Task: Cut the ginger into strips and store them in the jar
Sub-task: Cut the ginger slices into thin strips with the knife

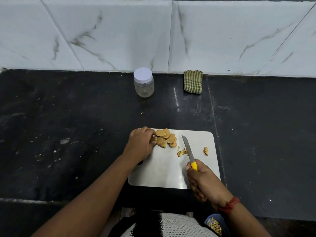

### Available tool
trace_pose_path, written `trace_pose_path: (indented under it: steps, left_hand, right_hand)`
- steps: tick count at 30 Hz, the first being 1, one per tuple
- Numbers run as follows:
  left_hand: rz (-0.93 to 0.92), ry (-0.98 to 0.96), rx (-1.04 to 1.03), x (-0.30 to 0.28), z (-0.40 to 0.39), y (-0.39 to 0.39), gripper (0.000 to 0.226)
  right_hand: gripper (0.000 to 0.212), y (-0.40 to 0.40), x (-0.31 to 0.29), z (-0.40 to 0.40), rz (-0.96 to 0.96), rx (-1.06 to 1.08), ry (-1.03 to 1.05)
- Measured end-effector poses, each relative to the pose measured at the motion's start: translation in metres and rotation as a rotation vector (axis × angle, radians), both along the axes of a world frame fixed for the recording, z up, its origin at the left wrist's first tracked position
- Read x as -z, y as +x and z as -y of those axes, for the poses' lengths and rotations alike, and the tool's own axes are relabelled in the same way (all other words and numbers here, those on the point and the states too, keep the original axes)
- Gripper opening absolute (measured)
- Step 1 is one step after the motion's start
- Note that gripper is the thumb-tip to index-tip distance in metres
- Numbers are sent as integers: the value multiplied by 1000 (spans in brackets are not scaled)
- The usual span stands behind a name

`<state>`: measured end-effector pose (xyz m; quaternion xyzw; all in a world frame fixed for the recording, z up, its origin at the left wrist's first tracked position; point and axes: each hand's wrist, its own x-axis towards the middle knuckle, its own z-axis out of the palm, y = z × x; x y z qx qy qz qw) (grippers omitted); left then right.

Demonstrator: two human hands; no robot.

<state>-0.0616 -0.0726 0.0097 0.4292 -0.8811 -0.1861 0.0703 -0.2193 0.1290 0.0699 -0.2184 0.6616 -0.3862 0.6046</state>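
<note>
Several flat ginger slices [166,138] lie in a heap at the far left of a white cutting board [169,171]. My left hand [141,144] pinches a small ginger piece at the heap's left edge. A few cut ginger strips [181,151] lie mid-board, and another small clump [205,150] sits to the right. My right hand [201,179] grips a yellow-handled knife [189,151], blade pointing away, beside the strips. A clear plastic jar [144,82] with a white lid on stands upright near the wall.
A folded green-striped cloth [193,81] lies by the white marble-tile wall, right of the jar. The black stone counter [68,125] surrounds the board. The counter's front edge runs just below the board. A dark bowl [215,224] with yellowish scraps shows at the bottom right.
</note>
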Motion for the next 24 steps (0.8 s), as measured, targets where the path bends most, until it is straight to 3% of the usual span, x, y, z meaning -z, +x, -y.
trace_pose_path:
  steps: [5,9,12,14,17,20,24]
  left_hand:
    - [-69,15,-126,0,-12,10,16]
    - [-163,44,-205,3,-36,15,21]
    - [-133,23,-198,8,-49,16,17]
    - [-75,8,-203,13,-53,19,28]
    - [-75,-96,-147,21,-55,31,41]
    - [-133,-216,14,26,-58,48,39]
    - [-35,-252,206,33,-59,62,47]
  right_hand:
    - [17,0,1,1,13,-3,12]
    - [19,2,2,2,10,-21,17]
    - [19,6,4,3,25,-25,24]
    - [19,9,5,5,36,-31,21]
    - [20,12,6,6,23,-63,24]
    - [21,18,7,7,-5,-110,41]
    - [16,31,9,10,-110,-203,62]
